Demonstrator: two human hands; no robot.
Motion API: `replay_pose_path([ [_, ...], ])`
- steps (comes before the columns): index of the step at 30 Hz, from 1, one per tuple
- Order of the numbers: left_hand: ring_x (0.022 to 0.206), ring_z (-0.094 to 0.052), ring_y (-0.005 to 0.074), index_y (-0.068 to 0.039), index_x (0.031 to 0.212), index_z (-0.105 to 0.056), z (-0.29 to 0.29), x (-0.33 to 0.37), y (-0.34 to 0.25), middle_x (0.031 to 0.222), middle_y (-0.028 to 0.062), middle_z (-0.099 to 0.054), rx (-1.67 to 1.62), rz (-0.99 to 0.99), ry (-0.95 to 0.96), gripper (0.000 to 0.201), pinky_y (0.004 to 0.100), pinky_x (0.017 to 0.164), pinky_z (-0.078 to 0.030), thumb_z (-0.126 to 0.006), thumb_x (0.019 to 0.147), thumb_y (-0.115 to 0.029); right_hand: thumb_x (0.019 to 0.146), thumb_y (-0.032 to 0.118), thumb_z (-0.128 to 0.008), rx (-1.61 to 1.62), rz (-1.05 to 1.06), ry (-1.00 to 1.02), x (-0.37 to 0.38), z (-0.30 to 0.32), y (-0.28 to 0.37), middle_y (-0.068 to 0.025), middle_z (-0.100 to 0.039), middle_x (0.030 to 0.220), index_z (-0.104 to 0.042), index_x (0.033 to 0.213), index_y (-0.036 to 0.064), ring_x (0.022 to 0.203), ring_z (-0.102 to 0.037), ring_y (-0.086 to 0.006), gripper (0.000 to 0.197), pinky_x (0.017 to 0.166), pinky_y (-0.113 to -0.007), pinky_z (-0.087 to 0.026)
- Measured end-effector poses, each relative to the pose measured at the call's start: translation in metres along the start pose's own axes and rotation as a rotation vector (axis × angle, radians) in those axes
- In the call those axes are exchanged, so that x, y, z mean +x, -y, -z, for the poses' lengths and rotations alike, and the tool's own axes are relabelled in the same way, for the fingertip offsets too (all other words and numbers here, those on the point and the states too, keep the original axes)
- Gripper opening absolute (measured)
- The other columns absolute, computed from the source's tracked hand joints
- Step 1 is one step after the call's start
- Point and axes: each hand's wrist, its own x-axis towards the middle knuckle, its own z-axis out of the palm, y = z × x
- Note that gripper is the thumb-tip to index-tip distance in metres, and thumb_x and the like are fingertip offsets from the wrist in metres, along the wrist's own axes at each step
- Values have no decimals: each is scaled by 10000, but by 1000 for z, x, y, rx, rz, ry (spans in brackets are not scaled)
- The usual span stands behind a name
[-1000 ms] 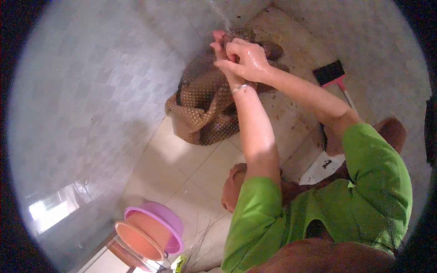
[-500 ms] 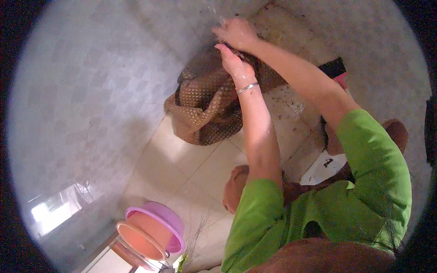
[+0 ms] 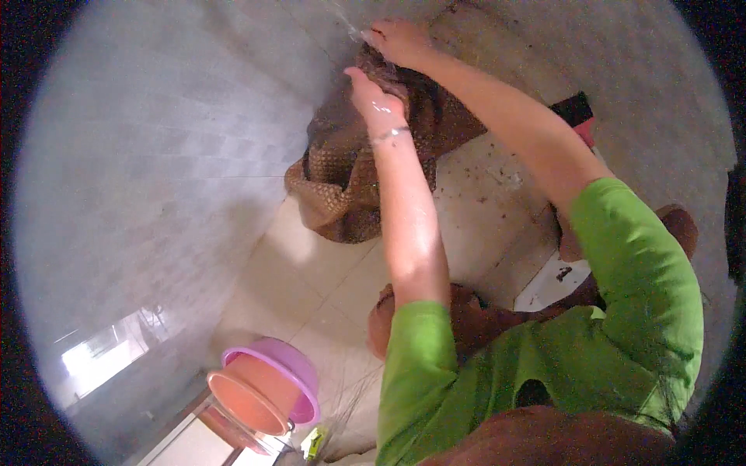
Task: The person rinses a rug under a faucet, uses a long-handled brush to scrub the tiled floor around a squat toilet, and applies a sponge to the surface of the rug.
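A wet brown cloth with a waffle-like texture lies bunched on the tiled floor against the wall. My left hand, with a silvery bracelet at its wrist, is closed around a gathered part of it. The thumb sticks out, and the other fingers are largely hidden. Just beyond, my right hand has its fingers curled over the far end of the same bunch. A thin stream of water falls from the top beside the right hand's knuckles. Both forearms are stretched forward, and the left one glistens wet.
At the lower left stand a purple basin and an orange basin, close together. A black and red object lies to the right of my right forearm. Dark bits dot the floor tiles. A grey wall rises on the left.
Both hands have shifted slightly left and farther away, the left more plainly. Bunched brown cloth now shows between them, close to the water.
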Motion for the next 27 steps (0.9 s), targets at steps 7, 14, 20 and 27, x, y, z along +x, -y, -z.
replay_pose_path([
  [7,791,-545,226,-31,929,-534,-25,45,-27,885,102,-565,655,-323,208,409,380,691,-424,-307,833,-357,801,309,-390,533,501,-152,-94,36,41,-193,-349,1180,-411,1126,62,1123,-287,-317,408,942,-380,-208],
  [14,762,-559,273,-67,847,-584,-53,111,-28,826,116,-581,2427,-836,275,359,389,679,-432,-335,816,-324,674,469,-507,594,-289,236,-84,-12,-18,-247,-300,1193,-285,1164,-65,1116,-305,-319,758,931,-351,-249],
  [20,792,-549,293,-71,864,-587,-82,53,-34,844,127,-578,2458,-826,406,361,381,711,-426,-413,772,-374,605,439,-600,514,-480,322,-26,-26,3,-244,-475,1005,-437,1017,-83,938,-478,-325,685,798,-370,-388],
  [27,1055,-383,270,-6,1237,-146,26,-6,-105,1165,184,-373,1600,-379,741,913,339,888,-293,-679,579,-347,622,385,-618,431,-306,226,-1,-5,-2,-184,-554,807,-543,830,-59,684,-564,-233,496,528,-308,-471],
])
